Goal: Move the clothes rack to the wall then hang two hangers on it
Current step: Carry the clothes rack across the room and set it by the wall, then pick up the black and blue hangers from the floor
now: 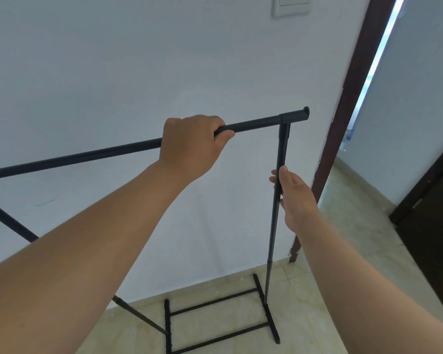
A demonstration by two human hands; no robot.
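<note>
One white wall (138,72) stands just behind one black clothes rack (266,122) on the tiled floor (343,251). Two hands are on the rack: the left hand (189,146) is wrapped closed around its top bar, while the right hand (294,198), fingers loosely curled, touches its one visible upright post.

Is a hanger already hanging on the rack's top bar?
No: the top bar of the clothes rack carries only the left hand gripping it; no hanger shows anywhere along it.
</note>
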